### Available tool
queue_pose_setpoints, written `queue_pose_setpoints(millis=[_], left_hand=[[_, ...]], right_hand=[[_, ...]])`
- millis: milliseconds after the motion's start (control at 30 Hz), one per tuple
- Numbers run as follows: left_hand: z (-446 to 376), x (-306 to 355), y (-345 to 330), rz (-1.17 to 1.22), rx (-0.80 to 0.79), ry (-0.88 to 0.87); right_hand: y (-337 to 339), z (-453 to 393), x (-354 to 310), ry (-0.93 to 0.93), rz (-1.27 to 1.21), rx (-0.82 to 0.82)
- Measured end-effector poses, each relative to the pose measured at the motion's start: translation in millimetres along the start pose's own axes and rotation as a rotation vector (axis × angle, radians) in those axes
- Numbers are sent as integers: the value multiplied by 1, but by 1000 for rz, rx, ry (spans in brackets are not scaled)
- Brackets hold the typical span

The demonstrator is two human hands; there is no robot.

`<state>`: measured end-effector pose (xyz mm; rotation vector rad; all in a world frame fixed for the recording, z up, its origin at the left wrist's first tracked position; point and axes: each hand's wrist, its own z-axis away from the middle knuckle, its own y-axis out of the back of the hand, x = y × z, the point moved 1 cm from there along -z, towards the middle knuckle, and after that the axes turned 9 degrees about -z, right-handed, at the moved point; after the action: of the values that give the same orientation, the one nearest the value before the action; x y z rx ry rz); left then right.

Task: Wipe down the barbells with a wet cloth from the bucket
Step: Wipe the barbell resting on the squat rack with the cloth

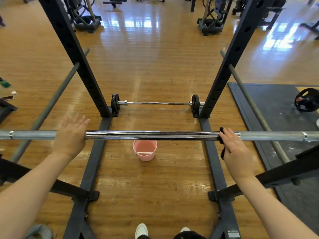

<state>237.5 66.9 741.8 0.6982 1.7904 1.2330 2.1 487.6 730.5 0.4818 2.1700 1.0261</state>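
Glossy wooden gym flooring runs under a dark steel power rack (72, 49). One long chrome barbell (151, 135) lies across the rack near the camera; a second, shorter barbell with two black plates (155, 102) rests on the floor between the uprights. One black cloth (221, 135) is wrapped on the near bar, gripped by the right hand (234, 150), whose fingers curl over cloth and bar. The left hand (70, 135) lies flat on the bar, fingers spread and straight. One pink plastic bucket (145, 150) stands on the floor below the near bar.

Left hand (69, 135) flat, fingers spread; right hand (233, 144) curled, gripping.
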Motion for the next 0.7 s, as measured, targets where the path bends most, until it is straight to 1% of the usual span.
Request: queue_pose_setpoints(millis=[67, 133, 167, 200, 233, 267, 333, 400, 433, 500, 533, 567, 667, 700], left_hand=[[-2, -1, 3, -24, -63, 17], [-6, 2, 15, -31, -130, -20], [-9, 3, 23, -50, -199, -43], [-12, 4, 30, -70, -281, -55], [-13, 4, 33, -77, -329, -63], [-14, 4, 33, -71, -342, -68], [-13, 2, 32, -76, -334, -65], [-12, 2, 31, -72, -307, -52], [-11, 2, 29, -62, -273, -40], [-7, 4, 24, -50, -141, -27], [-4, 4, 19, -34, -85, -15], [-1, 5, 16, -7, -49, 2], [2, 5, 15, 13, -32, 18], [3, 5, 16, 15, -35, 23]], right_hand=[[5, -1, 9, -54, 4, 47], [6, -3, 12, -118, -19, 91], [5, -4, 10, -127, -28, 95], [3, -5, 7, -117, -32, 88], [0, -4, 3, -92, -32, 68], [-2, -2, 0, -63, -28, 42], [-3, 1, -2, -22, -18, 20], [0, 1, 5, -45, -12, 55], [1, 0, 9, -82, -12, 84], [1, -2, 11, -146, -13, 127], [0, -2, 8, -150, -8, 132], [-3, -1, 4, -125, 0, 116], [-7, 5, -5, 28, 31, 17], [-6, 5, -3, 51, 36, 2]])
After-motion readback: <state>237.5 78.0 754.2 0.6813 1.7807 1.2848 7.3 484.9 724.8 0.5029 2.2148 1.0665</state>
